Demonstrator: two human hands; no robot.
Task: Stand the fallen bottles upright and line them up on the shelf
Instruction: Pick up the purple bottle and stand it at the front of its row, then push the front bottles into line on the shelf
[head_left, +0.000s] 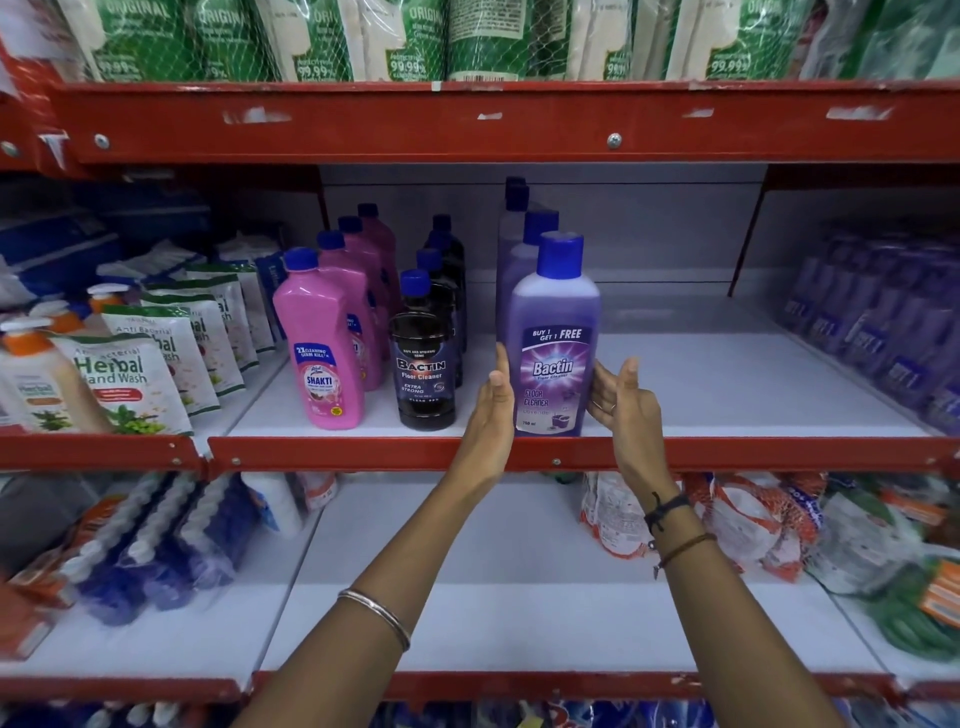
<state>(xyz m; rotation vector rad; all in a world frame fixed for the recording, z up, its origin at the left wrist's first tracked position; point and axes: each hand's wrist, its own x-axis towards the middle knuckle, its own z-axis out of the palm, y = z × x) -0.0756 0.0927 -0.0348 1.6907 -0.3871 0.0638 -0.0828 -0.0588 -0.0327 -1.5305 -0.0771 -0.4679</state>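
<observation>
Forearms of the person reach up from the lower edge of the view, the left wearing a metal bangle (375, 617), the right two cord bracelets (670, 514). Left hand (491, 410) and right hand (621, 402) flank the front lavender Bactin floor-cleaner bottle (555, 358), palms facing inward, fingers extended and only loosely curved; the left palm lies against or just beside the bottle's side, the right hand just beside it with the fingertips near the label. Neither hand is closed round the bottle, and firm contact cannot be confirmed. The bottle stands upright, long axis vertical, at the front lip of the white shelf (727, 395), directly between the hands and about equally near each. Behind it a file of like lavender bottles (524, 244) runs to the back. To its left stand files of black Bactin bottles (426, 364) and pink Shakti bottles (322, 343). To its right the shelf surface is bare as far as wrapped packs (878, 322). No fallen bottle is visible; the task appears near completion, with only squaring of the front bottle left.
</observation>
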